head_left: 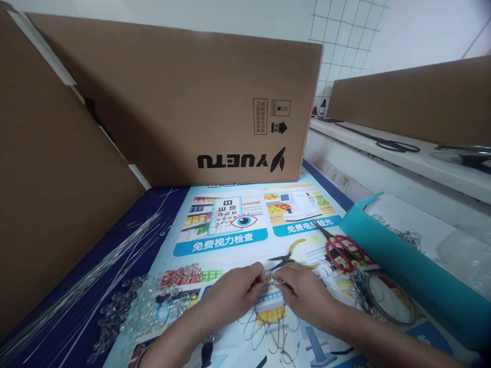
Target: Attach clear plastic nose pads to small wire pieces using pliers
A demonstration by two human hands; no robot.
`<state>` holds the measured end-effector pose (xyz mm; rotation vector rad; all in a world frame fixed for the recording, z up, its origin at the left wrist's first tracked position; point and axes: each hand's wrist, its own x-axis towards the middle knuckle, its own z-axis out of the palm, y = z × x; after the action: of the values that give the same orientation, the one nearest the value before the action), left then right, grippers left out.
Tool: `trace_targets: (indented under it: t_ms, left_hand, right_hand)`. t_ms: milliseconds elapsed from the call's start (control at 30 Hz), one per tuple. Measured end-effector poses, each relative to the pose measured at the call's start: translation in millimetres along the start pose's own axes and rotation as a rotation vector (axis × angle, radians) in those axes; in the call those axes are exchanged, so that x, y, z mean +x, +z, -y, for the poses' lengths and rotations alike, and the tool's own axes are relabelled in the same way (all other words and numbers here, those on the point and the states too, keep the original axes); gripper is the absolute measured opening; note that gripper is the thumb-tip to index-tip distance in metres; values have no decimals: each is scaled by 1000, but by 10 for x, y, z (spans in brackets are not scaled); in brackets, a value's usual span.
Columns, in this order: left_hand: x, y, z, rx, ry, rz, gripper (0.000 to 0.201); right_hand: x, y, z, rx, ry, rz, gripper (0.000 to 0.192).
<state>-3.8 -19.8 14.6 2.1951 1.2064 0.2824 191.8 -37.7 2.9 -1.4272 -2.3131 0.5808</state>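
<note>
At the near edge of the printed poster (230, 240), a small wire piece (273, 282) is pinched between the left hand (233, 292) and right hand (303, 296), fingertips pressed together, apparently for bending. Pliers (289, 255), scissors (337, 250) and clear beads (141, 306) are laid within reach.

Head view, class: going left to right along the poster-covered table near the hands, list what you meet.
Thin clear rods → pile of clear beads → left hand → right hand → red-handled scissors → teal roll.
</note>
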Motion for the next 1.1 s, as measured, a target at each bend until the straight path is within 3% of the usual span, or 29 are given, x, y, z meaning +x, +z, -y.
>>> trace_targets:
  t_ms: [333, 533, 900, 1100]
  left_hand:
    - [34, 28, -1, 5, 95, 14, 19]
    - [69, 69, 37, -78, 97, -62, 21]
    - [86, 100, 65, -142, 74, -124, 15]
    - [84, 187, 48, -114, 74, -168, 14]
  right_hand:
    - [-35, 23, -25, 15, 2, -9, 21]
    - [-46, 23, -50, 50, 76, -31, 21]
    - [-64, 48, -107, -125, -156, -2, 16]
    - [-52, 51, -122, -119, -189, -5, 19]
